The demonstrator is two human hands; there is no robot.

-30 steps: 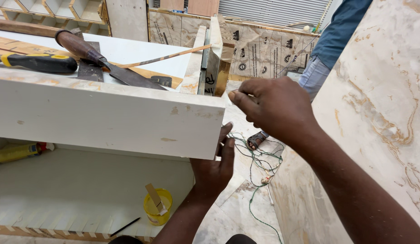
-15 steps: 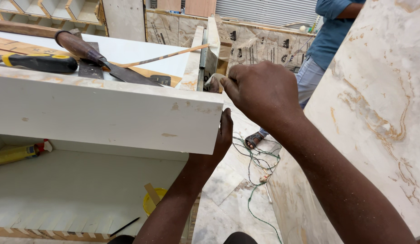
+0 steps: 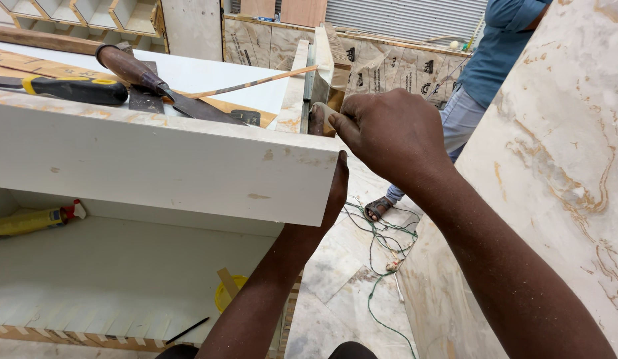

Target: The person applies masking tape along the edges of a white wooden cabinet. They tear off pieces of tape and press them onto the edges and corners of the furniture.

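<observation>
A white panel (image 3: 156,173) with a marble-patterned top edge runs across the left of the view. My left hand (image 3: 335,196) reaches up from below and grips the panel's right end; most of its fingers are hidden behind the panel. My right hand (image 3: 389,129) is at the panel's top right corner, with thumb and fingers pinched on a small brown piece (image 3: 316,118) that rests against the corner.
On the white top lie a wooden-handled chisel (image 3: 133,70), a yellow-and-black handled tool (image 3: 70,88) and a thin wooden strip (image 3: 249,84). A yellow tube (image 3: 30,221) and a yellow cup (image 3: 224,294) sit below. Green wires (image 3: 375,233) trail on the floor. Another person (image 3: 492,60) stands behind a marble-patterned board (image 3: 555,166).
My right hand has moved left and down onto the panel's top corner and pinched shut there. My left hand has slid up along the panel's end.
</observation>
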